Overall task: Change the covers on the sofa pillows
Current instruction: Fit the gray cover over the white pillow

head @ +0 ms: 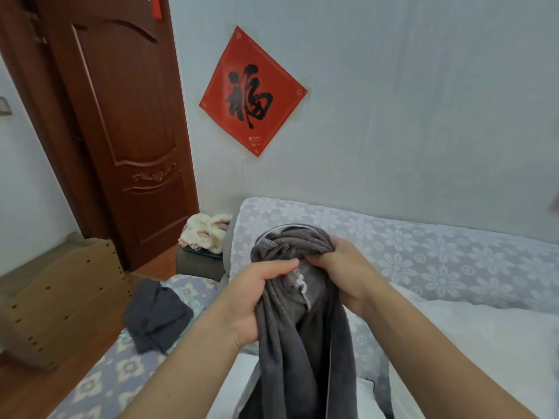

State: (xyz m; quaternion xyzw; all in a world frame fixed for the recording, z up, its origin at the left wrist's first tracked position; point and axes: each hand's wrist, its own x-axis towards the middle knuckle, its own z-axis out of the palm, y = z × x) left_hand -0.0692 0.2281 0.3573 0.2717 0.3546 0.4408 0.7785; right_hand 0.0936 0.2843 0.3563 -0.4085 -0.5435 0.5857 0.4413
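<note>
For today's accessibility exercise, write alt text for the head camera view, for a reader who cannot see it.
Two bare hands bunch up a dark grey pillow cover above a sofa: the left hand and right hand both grip its gathered opening. A second grey cover lies on the floral sofa seat to the left; a red paper decoration hangs on the wall beside a brown door.

Both hands hold a dark grey pillow cover (pixel 302 343) bunched up over the sofa (pixel 423 246): the left hand (pixel 257 300) grips one side, the right hand (pixel 341 267) the other. A white pillow (pixel 490 343) lies beside it; another grey cover (pixel 157 316) rests on the floral seat.
</note>
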